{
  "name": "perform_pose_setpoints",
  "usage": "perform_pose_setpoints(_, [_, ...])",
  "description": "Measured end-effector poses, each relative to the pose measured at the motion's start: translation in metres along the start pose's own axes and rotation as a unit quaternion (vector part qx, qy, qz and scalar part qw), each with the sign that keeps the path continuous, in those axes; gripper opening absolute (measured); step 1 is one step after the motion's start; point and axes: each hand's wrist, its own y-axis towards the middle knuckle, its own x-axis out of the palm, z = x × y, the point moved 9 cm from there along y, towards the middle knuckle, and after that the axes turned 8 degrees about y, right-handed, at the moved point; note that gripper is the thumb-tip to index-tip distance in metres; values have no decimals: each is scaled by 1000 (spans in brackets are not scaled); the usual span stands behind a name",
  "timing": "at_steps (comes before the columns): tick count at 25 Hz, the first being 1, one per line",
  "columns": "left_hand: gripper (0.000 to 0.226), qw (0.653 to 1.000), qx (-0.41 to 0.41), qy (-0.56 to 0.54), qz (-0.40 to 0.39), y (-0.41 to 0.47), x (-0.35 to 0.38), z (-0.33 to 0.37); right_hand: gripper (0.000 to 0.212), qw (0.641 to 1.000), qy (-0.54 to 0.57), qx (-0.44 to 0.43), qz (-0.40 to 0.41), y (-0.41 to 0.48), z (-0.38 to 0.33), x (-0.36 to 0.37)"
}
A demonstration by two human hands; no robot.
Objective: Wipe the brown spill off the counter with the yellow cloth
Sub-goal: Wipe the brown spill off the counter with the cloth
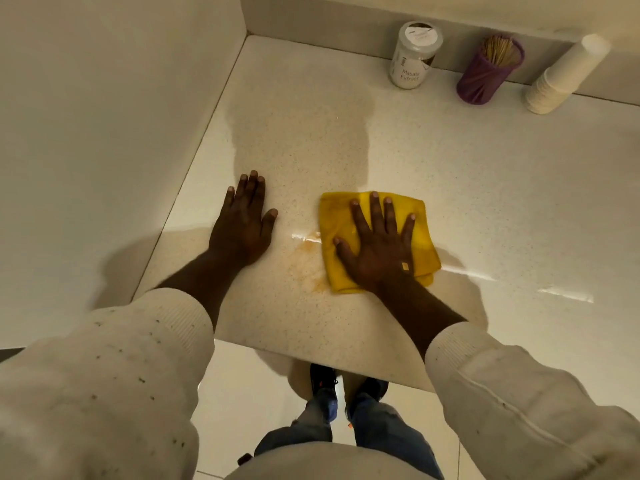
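A folded yellow cloth (424,233) lies flat on the pale speckled counter (502,202). My right hand (379,247) presses down on it with fingers spread. A thin brown spill (310,268) smears the counter just left of the cloth, from its left edge down toward its near corner. Part of the spill may be hidden under the cloth. My left hand (244,225) rests flat on the counter, palm down, fingers together, left of the spill and holding nothing.
At the back stand a white jar labelled masala extract (414,58), a purple holder of toothpicks (490,71) and a tilted stack of paper cups (561,76). A wall (104,116) bounds the counter on the left. The counter's front edge runs just below my wrists.
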Motion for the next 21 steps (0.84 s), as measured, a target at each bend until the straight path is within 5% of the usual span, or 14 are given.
perform_pose_setpoints(10, [64, 999, 13, -18, 37, -4, -5, -1, 83, 995, 18, -89, -37, -12, -85, 34])
perform_pose_setpoints(21, [65, 1000, -3, -15, 13, -1, -1, -5, 81, 998, -5, -45, -34, -46, -28, 15])
